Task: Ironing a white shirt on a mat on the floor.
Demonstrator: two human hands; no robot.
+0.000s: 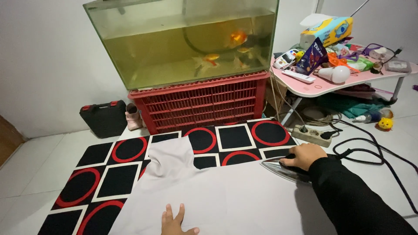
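- Nearest me, the left hand (pixel 176 222) lies flat on the white garment (pixel 209 196), fingers (pixel 179 212) spread open, gripping nothing, only pressing the cloth down.
- The garment is spread over a black mat with red circles (pixel 104 174) on the floor, one sleeve running up toward the far side. It looks thin, soft and light, likely to slide or wrinkle if tugged; a flat palm or a pinch at a hem would seem the surest hold.
- To the right, the right hand (pixel 305 156) is closed around the top of an iron (pixel 283 169) resting at the garment's edge. The iron looks heavy and rigid, best taken by its handle, well away from the metal sole.
- Its black cord (pixel 379 159) trails to a power strip (pixel 311 135).
- Farther off stand a red crate (pixel 204 104) bearing a fish tank (pixel 183 39), and a cluttered pink desk (pixel 322 87).
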